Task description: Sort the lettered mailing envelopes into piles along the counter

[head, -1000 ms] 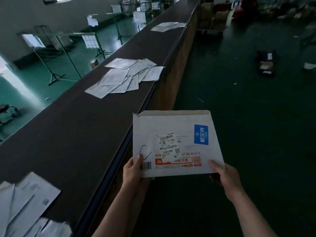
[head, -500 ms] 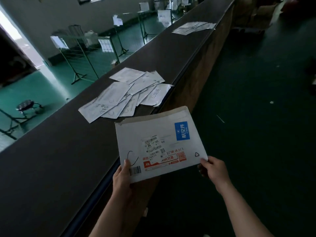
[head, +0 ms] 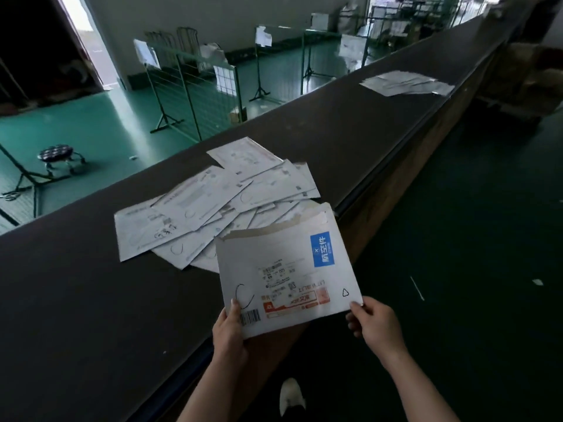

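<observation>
I hold a white mailing envelope [head: 286,269] with a blue sticker, a printed label and a handwritten "C" at its lower left. My left hand [head: 230,333] grips its bottom left corner, thumb on top. My right hand [head: 373,325] pinches its bottom right corner. The envelope hangs over the near edge of the dark counter [head: 91,300], its top edge overlapping a loose pile of several white envelopes [head: 213,202]. Some envelopes in that pile show a handwritten "C" too. A second pile [head: 406,83] lies farther along the counter at the upper right.
The counter runs from lower left to upper right with a raised lip on my side. Beyond it lie a green floor, metal racks [head: 189,95] and a small stool [head: 56,153]. Dark floor with scraps is on my right; my shoe [head: 291,395] shows below.
I have walked along the counter; the near pile has come much closer and now sits just under the held envelope's top edge. Both hands keep their grip on the envelope.
</observation>
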